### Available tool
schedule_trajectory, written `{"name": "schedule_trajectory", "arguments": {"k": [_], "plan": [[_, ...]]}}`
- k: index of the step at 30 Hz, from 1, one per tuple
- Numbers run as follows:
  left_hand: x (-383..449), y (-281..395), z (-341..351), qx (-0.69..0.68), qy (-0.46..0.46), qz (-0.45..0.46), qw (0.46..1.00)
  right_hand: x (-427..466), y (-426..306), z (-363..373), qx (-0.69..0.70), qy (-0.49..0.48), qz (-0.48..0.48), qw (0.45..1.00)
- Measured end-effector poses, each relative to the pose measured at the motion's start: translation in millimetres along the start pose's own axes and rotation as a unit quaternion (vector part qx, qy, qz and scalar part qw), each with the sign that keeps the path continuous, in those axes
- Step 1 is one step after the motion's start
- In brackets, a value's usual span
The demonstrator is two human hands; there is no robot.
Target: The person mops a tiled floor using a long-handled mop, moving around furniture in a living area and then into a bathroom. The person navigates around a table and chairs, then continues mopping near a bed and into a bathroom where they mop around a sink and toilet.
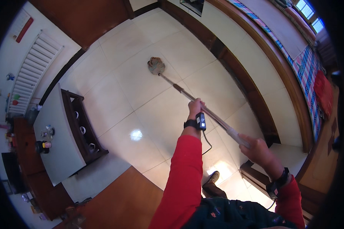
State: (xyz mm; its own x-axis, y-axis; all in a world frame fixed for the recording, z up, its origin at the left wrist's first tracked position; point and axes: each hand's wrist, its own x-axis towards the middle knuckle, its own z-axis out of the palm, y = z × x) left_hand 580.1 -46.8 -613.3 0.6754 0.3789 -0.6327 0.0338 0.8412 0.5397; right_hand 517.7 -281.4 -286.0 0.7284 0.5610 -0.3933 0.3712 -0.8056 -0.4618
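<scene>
My left hand [195, 107] grips the middle of a mop's metal pole [215, 116]. Higher up, my right hand [256, 150] is closed around the light grey handle grip [237, 136], slightly blurred. The pole slants away from me to the far left. At its end the mop head [156, 65], grey with brownish strands, rests on the pale tiled floor [114, 94]. Each wrist wears a black strap with a small device; a cable hangs from the left one [200, 121].
A low table with a pale top [57, 131] and dark frame stands at left, a white radiator [35, 61] beyond it. Along the right runs a raised platform with a wooden edge [275, 60] and plaid cover [306, 68]. A brown wooden surface [126, 197] lies at lower left.
</scene>
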Motion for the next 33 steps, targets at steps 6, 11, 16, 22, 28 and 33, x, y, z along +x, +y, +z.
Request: {"name": "schedule_trajectory", "arguments": {"k": [6, 11, 16, 22, 28, 33], "plan": [[-83.9, -6.2, -86.6, -0.08, 0.114, 0.014, 0.99, -28.6, -1.8, 12.3, -0.034, -0.08, -0.102, 0.991], [-170.7, -22.8, -137.7, -0.014, 0.231, 0.002, 0.973, -64.7, 5.9, 16.0, -0.022, -0.136, -0.185, 0.973], [-235.2, -53.4, -136.6, -0.063, 0.229, -0.046, 0.97, -102.7, 31.1, 4.4, -0.109, -0.124, -0.209, 0.964], [-242.1, -88.4, -92.9, -0.088, 0.17, -0.085, 0.978, -141.3, 71.8, -17.2, -0.103, -0.019, -0.169, 0.98], [-214.7, -135.2, -31.0, -0.005, 0.131, -0.143, 0.981, -179.3, 118.0, -31.7, -0.029, 0.059, -0.058, 0.996], [-200.4, -181.0, 30.6, 0.095, 0.079, -0.215, 0.969, -226.1, 142.1, -19.9, 0.041, 0.148, 0.036, 0.988]]}}
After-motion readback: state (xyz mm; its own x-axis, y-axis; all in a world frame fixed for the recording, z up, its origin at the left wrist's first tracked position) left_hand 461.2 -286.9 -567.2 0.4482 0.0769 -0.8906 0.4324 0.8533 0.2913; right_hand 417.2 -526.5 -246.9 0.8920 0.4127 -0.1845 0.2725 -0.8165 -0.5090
